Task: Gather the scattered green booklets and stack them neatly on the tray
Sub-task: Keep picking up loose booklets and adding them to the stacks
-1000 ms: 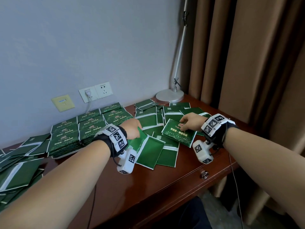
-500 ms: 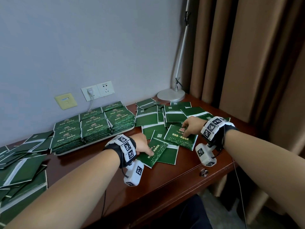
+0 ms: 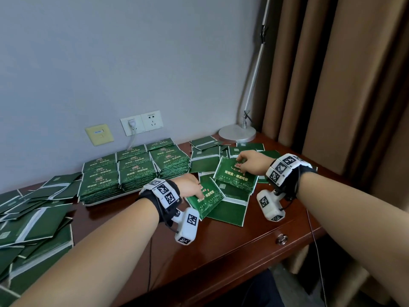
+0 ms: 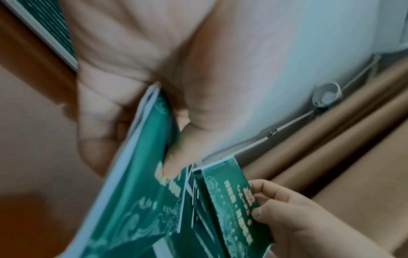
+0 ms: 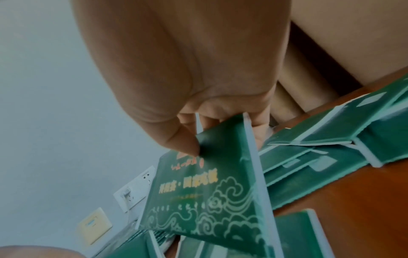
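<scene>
Two booklets (image 3: 204, 199), long axes leftward-downward.

Both my bare forearms reach forward, each wrist strapped with a black band carrying white marker cubes. My left hand (image 3: 192, 187) pinches a green patterned booklet (image 3: 205, 201), thumb on top; my right hand (image 3: 252, 159) pinches another green booklet (image 3: 234, 177), tilted up.

The tray (image 3: 104, 201) of stacked booklets (image 3: 135, 171) sat at the back of the desk (image 3: 221, 251) against the wall, below the sockets (image 3: 141, 123). Loose booklets (image 3: 205, 165) lay to its right, before the lamp base (image 3: 236, 134); another heap (image 3: 33, 222) lay on its left
</scene>
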Demonstrator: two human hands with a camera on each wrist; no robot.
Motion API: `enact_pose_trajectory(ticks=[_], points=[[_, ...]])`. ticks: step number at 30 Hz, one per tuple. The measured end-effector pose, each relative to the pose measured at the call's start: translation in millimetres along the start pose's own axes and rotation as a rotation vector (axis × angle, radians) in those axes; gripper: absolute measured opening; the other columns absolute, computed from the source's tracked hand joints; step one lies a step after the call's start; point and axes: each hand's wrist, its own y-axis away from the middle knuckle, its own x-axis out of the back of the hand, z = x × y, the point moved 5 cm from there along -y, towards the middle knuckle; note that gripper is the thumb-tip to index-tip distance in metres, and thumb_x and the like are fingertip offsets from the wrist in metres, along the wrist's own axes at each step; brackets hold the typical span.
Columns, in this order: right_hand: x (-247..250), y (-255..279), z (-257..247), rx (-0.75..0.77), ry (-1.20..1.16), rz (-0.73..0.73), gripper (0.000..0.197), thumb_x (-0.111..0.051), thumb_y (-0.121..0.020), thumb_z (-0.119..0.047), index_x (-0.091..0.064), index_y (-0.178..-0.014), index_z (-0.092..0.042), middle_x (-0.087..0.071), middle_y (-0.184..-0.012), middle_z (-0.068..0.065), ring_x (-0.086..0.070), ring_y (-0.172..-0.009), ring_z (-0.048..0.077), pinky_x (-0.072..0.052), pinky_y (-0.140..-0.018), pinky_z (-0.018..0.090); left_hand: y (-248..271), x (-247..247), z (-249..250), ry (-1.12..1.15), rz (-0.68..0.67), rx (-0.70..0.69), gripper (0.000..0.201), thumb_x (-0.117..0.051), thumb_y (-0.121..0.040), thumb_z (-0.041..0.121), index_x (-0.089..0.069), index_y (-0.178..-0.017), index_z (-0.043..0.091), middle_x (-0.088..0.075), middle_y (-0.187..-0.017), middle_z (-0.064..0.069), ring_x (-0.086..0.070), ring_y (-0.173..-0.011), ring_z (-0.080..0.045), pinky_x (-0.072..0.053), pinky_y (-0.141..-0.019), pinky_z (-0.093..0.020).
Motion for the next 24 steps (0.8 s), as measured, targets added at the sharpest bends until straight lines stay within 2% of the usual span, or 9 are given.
enact_pose_trajectory(ticks=[3, 4, 6, 10, 14, 16, 19, 21, 24], points=[[2, -15, -27, 0.053, -0.036, 0.038, 0.030, -0.058, -0.087, -0.004, -0.058, -0.117, -0.008, -0.063, -0.080, 0.002, -0.055, -0.060, 0.007, -0.041, -0.054, 0.019, 4, 33, -17, 0.238, 0.085, 0.013, 0.062, -0.073, -0.084, 0.007, -0.046, -0.139, 0.005, -0.049, -0.138, -0.012, -0.051, -0.114, -0.025, -0.055, -0.071, -0.032], [2, -21, -37, 0.068, -0.038, 0.041, 0.031, -0.058, -0.087, -0.003, -0.059, -0.117, -0.010, -0.062, -0.077, -0.001, -0.056, -0.061, 0.008, -0.043, -0.056, 0.021, 6, 46, -23, 0.288, 0.129, 0.009, 0.060, -0.074, -0.084, 0.008, -0.048, -0.138, 0.007, -0.048, -0.140, -0.012, -0.050, -0.119, -0.026, -0.054, -0.072, -0.032], [-1, -37, -58, 0.091, -0.036, 0.033, 0.034, -0.058, -0.085, -0.001, -0.060, -0.117, -0.013, -0.062, -0.085, 0.000, -0.057, -0.068, 0.011, -0.047, -0.064, 0.024, 9, 76, -42, 0.366, 0.216, -0.010, 0.052, -0.074, -0.084, 0.011, -0.056, -0.132, 0.009, -0.050, -0.137, -0.010, -0.050, -0.119, -0.024, -0.052, -0.077, -0.033], [-14, -77, -107, 0.159, -0.075, 0.028, 0.039, -0.057, -0.081, 0.009, -0.065, -0.111, -0.015, -0.063, -0.096, 0.006, -0.058, -0.074, 0.015, -0.051, -0.070, 0.026, 8, 136, -103, 0.518, 0.410, 0.018, 0.038, -0.080, -0.079, 0.017, -0.067, -0.114, 0.012, -0.059, -0.120, -0.006, -0.054, -0.099, -0.017, -0.048, -0.075, -0.028], [-36, -120, -151, 0.219, -0.100, -0.005, 0.044, -0.055, -0.079, 0.013, -0.070, -0.108, -0.016, -0.068, -0.103, 0.006, -0.062, -0.087, 0.020, -0.056, -0.082, 0.035, 4, 182, -168, 0.607, 0.544, 0.053, 0.033, -0.076, -0.082, 0.014, -0.068, -0.113, 0.007, -0.063, -0.109, -0.006, -0.057, -0.094, -0.017, -0.044, -0.083, -0.027], [-50, -146, -169, 0.225, -0.098, -0.020, 0.045, -0.051, -0.081, 0.012, -0.071, -0.111, -0.016, -0.070, -0.103, 0.008, -0.063, -0.082, 0.021, -0.056, -0.078, 0.035, -2, 200, -200, 0.650, 0.571, 0.086, 0.017, -0.067, -0.088, 0.007, -0.070, -0.105, 0.009, -0.065, -0.115, -0.009, -0.062, -0.094, -0.019, -0.049, -0.085, -0.026], [-66, -177, -192, 0.239, -0.057, -0.026, 0.043, -0.047, -0.085, 0.007, -0.070, -0.111, -0.018, -0.067, -0.100, 0.007, -0.058, -0.069, 0.017, -0.050, -0.059, 0.028, -17, 222, -246, 0.757, 0.591, 0.157, 0.023, -0.057, -0.089, -0.007, -0.069, -0.102, 0.008, -0.062, -0.124, -0.017, -0.058, -0.114, -0.030, -0.044, -0.105, -0.043], [-73, -197, -203, 0.257, -0.007, -0.010, 0.035, -0.050, -0.085, 0.004, -0.067, -0.104, -0.019, -0.062, -0.095, 0.004, -0.055, -0.066, 0.012, -0.041, -0.053, 0.023, -25, 234, -273, 0.820, 0.638, 0.200, 0.022, -0.060, -0.085, -0.010, -0.067, -0.097, 0.007, -0.062, -0.121, -0.020, -0.059, -0.114, -0.032, -0.045, -0.104, -0.047], [-82, -221, -211, 0.255, 0.040, 0.003, 0.024, -0.055, -0.084, -0.001, -0.065, -0.094, -0.020, -0.061, -0.094, 0.004, -0.057, -0.078, 0.018, -0.039, -0.058, 0.023, -39, 245, -304, 0.825, 0.686, 0.255, 0.021, -0.070, -0.080, -0.003, -0.065, -0.086, 0.016, -0.065, -0.112, -0.022, -0.062, -0.109, -0.036, -0.047, -0.100, -0.052]])
